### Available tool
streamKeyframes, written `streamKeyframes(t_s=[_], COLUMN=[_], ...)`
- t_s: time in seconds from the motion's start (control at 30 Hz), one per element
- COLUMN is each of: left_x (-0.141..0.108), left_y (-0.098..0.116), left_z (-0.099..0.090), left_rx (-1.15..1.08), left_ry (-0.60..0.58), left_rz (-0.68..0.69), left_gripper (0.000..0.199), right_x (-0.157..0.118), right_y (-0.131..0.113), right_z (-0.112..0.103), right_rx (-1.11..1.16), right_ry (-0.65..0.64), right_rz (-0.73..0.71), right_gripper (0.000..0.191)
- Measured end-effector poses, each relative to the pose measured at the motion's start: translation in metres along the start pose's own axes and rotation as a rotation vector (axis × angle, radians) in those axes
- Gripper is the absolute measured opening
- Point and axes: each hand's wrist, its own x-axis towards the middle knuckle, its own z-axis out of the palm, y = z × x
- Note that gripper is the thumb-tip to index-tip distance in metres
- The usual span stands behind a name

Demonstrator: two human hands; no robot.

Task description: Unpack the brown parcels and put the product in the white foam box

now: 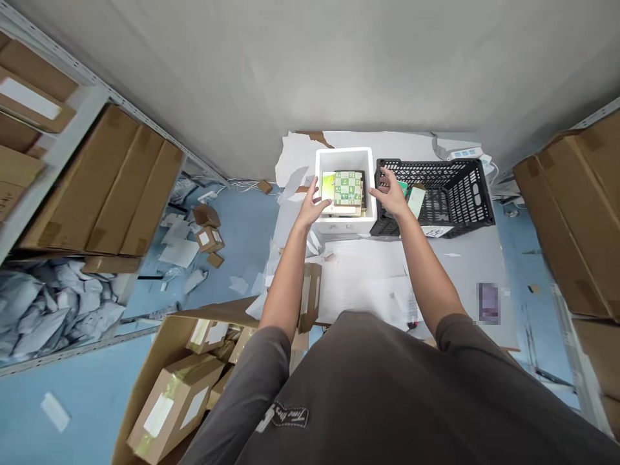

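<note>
A white foam box [345,226] stands on the worktable against the wall. Inside it lies a stack of flat items, topped by a green-and-white checkered piece [347,187] beside a yellow-green one [328,185]. My left hand [312,208] is at the box's left rim, fingers apart, thumb reaching over the edge. At the right rim is my right hand [391,195], its fingers spread and its thumb pointing at the box. That hand also overlaps the left end of a black plastic crate [477,194], which holds a pale green carton [416,200]. Neither hand visibly grips anything.
Paper scraps lie on the white table covering [358,274]. A large open carton [157,352] of taped parcels stands at my left. Shelves with brown boxes [109,181] line the left, and more boxes [574,213] the right. A power strip [465,154] sits behind the crate.
</note>
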Motion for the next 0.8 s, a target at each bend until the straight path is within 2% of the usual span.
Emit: streamKeyframes(t_s=[0.1, 0.17, 0.23, 0.33, 0.47, 0.5, 0.6, 0.67, 0.73, 0.8], left_x=[-0.031, -0.055, -0.081, -0.13, -0.213, -0.234, -0.289, -0.318, -0.339, -0.352], left_y=[0.0, -0.007, -0.023, -0.061, -0.127, -0.145, -0.2, -0.235, -0.262, -0.281], left_z=[0.003, 0.009, 0.02, 0.047, 0.084, 0.092, 0.11, 0.12, 0.129, 0.139], left_rx=[0.009, 0.016, 0.022, 0.047, 0.076, 0.085, 0.204, 0.319, 0.452, 0.626], left_ry=[-0.065, -0.13, -0.173, -0.212, -0.286, -0.3, -0.319, -0.307, -0.269, -0.221], left_rz=[-0.03, 0.025, 0.11, 0.124, -0.027, -0.092, -0.307, -0.415, -0.432, -0.38], left_gripper=[0.11, 0.108, 0.109, 0.108, 0.091, 0.088, 0.092, 0.096, 0.095, 0.084], right_x=[-0.04, -0.078, -0.125, -0.214, -0.34, -0.368, -0.437, -0.468, -0.488, -0.5], right_y=[-0.013, -0.011, 0.001, 0.028, 0.059, 0.067, 0.097, 0.122, 0.146, 0.168], right_z=[0.0, -0.003, -0.009, -0.021, -0.024, -0.022, -0.008, 0.004, 0.017, 0.028], right_rx=[-0.02, -0.065, -0.125, -0.175, -0.174, -0.203, -0.354, -0.435, -0.487, -0.567], right_ry=[0.029, 0.059, 0.099, 0.181, 0.426, 0.45, 0.335, 0.238, 0.168, 0.13], right_rz=[-0.032, -0.02, 0.035, 0.183, 0.468, 0.532, 0.694, 0.759, 0.8, 0.831], right_gripper=[0.106, 0.101, 0.094, 0.085, 0.076, 0.072, 0.063, 0.064, 0.071, 0.075])
